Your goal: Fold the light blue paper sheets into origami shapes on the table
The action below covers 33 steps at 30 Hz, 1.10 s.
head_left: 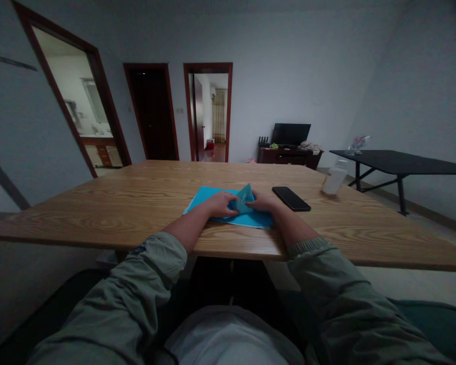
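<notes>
Between my two hands is a small folded piece of blue paper, with one pointed flap standing up. My left hand pinches its left side, thumb toward me. On the right side, my right hand grips the same folded paper with its fingers closed. Beneath both hands lies a stack of blue paper sheets, flat on the wooden table near its front edge. The fine folds of the piece are too small to make out, and my fingers cover parts of it.
A black phone lies to the right of the paper. Farther right stands a clear plastic bottle on the wooden table. Beyond are a black table and a low cabinet with a dark screen.
</notes>
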Tool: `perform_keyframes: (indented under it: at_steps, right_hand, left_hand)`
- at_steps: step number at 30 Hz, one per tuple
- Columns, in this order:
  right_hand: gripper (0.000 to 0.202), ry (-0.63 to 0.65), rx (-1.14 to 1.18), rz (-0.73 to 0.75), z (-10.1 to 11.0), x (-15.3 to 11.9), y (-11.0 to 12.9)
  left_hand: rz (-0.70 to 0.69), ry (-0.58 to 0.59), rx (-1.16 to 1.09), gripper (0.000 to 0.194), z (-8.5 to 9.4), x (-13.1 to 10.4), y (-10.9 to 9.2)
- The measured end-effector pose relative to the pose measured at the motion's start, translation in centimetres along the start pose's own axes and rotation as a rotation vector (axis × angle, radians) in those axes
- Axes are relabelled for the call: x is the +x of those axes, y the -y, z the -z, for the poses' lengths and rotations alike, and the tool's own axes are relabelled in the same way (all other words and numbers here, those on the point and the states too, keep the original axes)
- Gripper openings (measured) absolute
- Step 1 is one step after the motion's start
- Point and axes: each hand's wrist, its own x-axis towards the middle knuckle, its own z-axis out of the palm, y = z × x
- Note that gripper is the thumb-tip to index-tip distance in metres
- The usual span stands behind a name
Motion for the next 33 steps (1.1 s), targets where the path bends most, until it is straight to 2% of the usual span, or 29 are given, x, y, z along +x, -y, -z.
perform_keyframes:
  at_steps: [2, 8, 16, 22, 25, 29, 33]
  right_hand:
    - [0.068, 0.066, -0.036, -0.052, 0.2, -0.2, 0.4]
    - [0.069, 0.101, -0.064, -0.049, 0.3, -0.3, 0.9]
    - [0.069, 0.024, -0.005, -0.04, 0.9, -1.3, 1.8]
    - [0.077, 0.047, -0.032, -0.073, 0.6, -0.7, 1.3]
    - [0.081, 0.077, -0.075, -0.097, 0.4, -0.3, 0.9]
    - [0.081, 0.106, -0.122, -0.093, 0.4, -0.3, 0.8]
    - [0.075, 0.124, -0.155, -0.081, 0.6, -0.7, 1.1]
  left_hand:
    - [0.015, -0.013, 0.035, 0.046, 0.1, 0.0, -0.1]
    - [0.054, 0.024, 0.04, 0.049, 0.5, -0.2, -0.8]
    - [0.054, 0.005, 0.073, 0.049, 0.3, 0.0, -0.3]
    - [0.177, -0.058, 0.217, 0.049, 0.5, 0.0, 0.6]
    - [0.281, -0.117, 0.252, 0.046, 0.9, 0.0, 2.4]
    - [0.375, -0.116, 0.216, 0.043, 1.9, -0.6, 6.5]
    - [0.535, -0.152, 0.216, 0.049, 3.4, -3.5, 11.0]
